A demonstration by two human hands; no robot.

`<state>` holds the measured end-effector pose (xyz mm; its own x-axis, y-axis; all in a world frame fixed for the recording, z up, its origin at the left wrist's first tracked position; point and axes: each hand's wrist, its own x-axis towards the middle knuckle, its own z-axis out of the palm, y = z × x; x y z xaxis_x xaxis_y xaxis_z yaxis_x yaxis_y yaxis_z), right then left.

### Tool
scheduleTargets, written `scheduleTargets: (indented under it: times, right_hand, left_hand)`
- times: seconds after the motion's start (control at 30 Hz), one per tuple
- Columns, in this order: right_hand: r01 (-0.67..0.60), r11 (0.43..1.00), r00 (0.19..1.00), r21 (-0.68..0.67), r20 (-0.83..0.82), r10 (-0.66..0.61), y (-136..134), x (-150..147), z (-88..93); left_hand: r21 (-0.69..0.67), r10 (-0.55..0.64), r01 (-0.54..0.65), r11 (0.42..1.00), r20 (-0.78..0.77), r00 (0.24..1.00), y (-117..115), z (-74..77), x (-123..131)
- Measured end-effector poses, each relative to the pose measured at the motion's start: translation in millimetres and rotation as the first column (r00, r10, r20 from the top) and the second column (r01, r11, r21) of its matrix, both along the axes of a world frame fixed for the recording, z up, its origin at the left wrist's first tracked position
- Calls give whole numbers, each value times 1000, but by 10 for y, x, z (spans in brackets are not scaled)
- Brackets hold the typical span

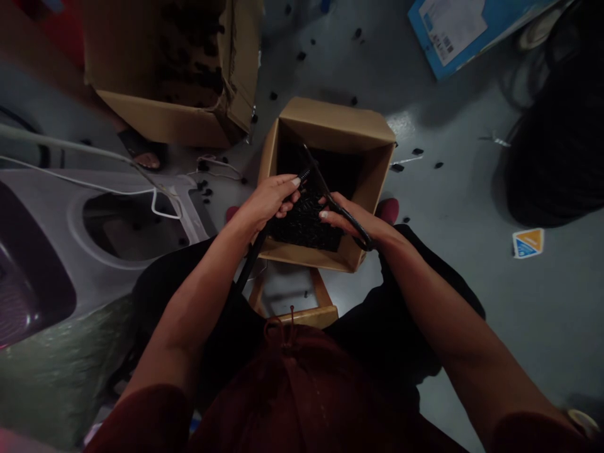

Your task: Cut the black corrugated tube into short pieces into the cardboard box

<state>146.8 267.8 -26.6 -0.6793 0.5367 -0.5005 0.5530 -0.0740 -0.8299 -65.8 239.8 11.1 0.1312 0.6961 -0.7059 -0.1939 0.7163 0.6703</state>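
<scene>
Left hand (pixel 268 200): centre of the frame, fingers curled shut around the top end of a black ribbed plastic tube (pixel 253 251), whose tip pokes out past the fingertips.
Black ribbed tube: it runs from that fist down and left past the forearm, towards the lap.
Right hand (pixel 346 217): just right of centre, closed on a pair of black-handled scissors (pixel 317 171), with the fingers through the loops. The blades slant up and left over the box, and I cannot tell how far they are parted.
Small open cardboard box (pixel 330 116): directly under both hands and holding a heap of short black cut pieces (pixel 304 226).
Doing the step well, as I judge it: keep both hands over the box mouth so each snipped piece drops inside. Feed only a short tip past the fingers, and keep the fingertips behind the blades.
Count, boxes: two brown ones, the small one at centre and a larger torn cardboard box (pixel 165 119) at upper left. There is also one flat blue carton (pixel 453 31) at upper right.
Count, tools: one pair of scissors and one tube.
Count, loose black bits on the grey floor (pixel 448 189): roughly a dozen around the boxes, too small to count exactly.
Seat: one wooden stool (pixel 306 314), at lower centre.
</scene>
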Motion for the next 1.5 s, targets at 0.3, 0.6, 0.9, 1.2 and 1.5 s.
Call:
scheduleTargets:
  times: [0.3, 0.6, 0.9, 1.2, 1.5]
  right_hand:
    - [-21, 999, 1000, 39, -5, 21, -5, 11, -79]
    - [13, 987, 987, 158, 156, -38, -59, -55, -8]
    - [8, 972, 970, 234, 233, -64, -86, -109, 16]
    - [-33, 955, 950, 294, 306, -61, -121, -110, -48]
    - [-61, 944, 952, 325, 302, -42, -109, -106, -40]
  left_hand:
    - [19, -176, 180, 984, -128, 976, -20, 52, -26]
    - [28, -237, 246, 969, -185, 954, -30, 68, -38]
    - [-25, -204, 203, 979, -188, 961, -11, 30, 1]
    - [-16, -167, 169, 986, -258, 952, -22, 40, 6]
    - [-36, -198, 197, 980, -305, 931, -16, -4, 9]
